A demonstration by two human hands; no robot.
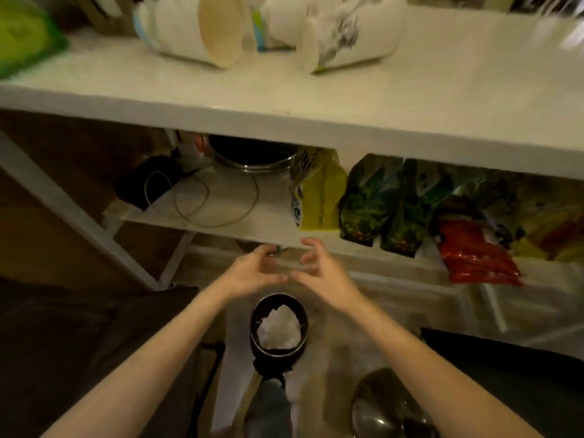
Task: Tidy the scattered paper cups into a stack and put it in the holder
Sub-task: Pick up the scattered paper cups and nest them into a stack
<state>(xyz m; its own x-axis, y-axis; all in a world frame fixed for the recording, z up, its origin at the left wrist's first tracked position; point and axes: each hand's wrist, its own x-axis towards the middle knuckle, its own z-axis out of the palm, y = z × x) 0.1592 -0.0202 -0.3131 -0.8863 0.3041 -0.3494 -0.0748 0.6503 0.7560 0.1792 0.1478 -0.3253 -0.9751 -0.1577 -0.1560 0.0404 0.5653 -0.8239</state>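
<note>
On the white top shelf [410,99], two paper cups are seen lying on their sides, well apart from the hands: a plain cup [192,30] to the left and a printed cup [347,36] to the right. Lower down, the left hand [252,273] and right hand [322,273] are held close together, fingers spread and curled, nothing clasped. Below them a dark round bin [278,324] with crumpled paper is seen.

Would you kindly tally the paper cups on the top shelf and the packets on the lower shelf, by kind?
Paper cups lying on their sides: 2
Yellow packets: 1
Dark green packets: 2
Red packets: 1
Total: 6
</note>
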